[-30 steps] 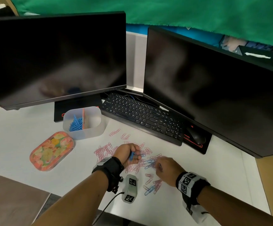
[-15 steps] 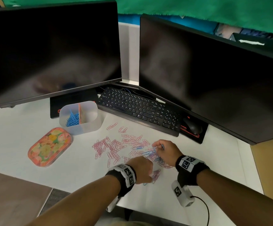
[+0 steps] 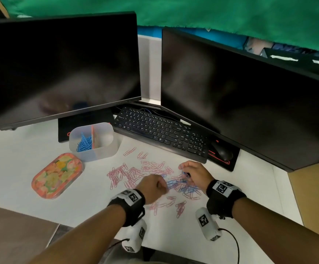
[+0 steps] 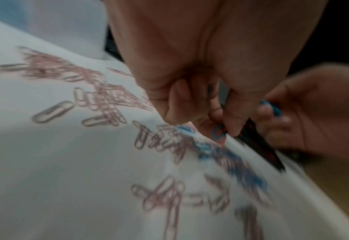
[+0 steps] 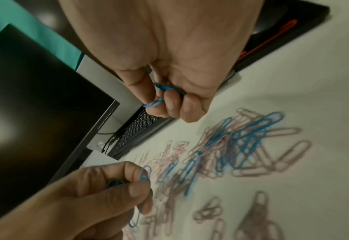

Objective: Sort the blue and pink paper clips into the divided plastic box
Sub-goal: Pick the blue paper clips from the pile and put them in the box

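On the white desk, both hands pick out blue clips (image 3: 181,184) from the mixed pile. Left hand (image 3: 153,187) and right hand (image 3: 195,174) each pinch thin, bendy blue wire loops, saving a bunch. Pink clips (image 3: 128,174) lie scattered. Nearby, the plastic box (image 3: 105,149) holds blue ones.

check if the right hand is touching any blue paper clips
Touching. The right wrist view shows the right hand pinching thin blue wire paper clips between thumb and curled fingers.

No readable text or labels anywhere
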